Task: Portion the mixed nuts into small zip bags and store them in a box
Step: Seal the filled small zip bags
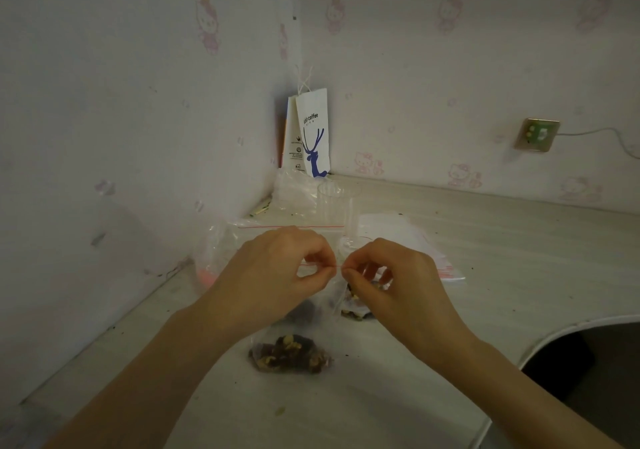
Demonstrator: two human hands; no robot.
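Centre's jammed: left hand [277, 275] and right hand [398, 282] nearly touch, both pinching the held bag [327, 298] at its top. Filled bag [289, 353] lies just in front, btwn the forearms. Behind: cup [335, 202], then paper bags [313, 133] in the corner. Big bag [214, 251] fills the gap to the left wall [104, 171]. Flat bags [446, 270] lie right of the hands. Open desk [519, 240] far right & along the front; cutout [581, 362] bites in at right.

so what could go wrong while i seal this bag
The left hand and right hand pinch the zip bag at one spot on its red strip, so the ends may stay open and nuts could spill. The clear cup stands close behind the hands and might get knocked over.
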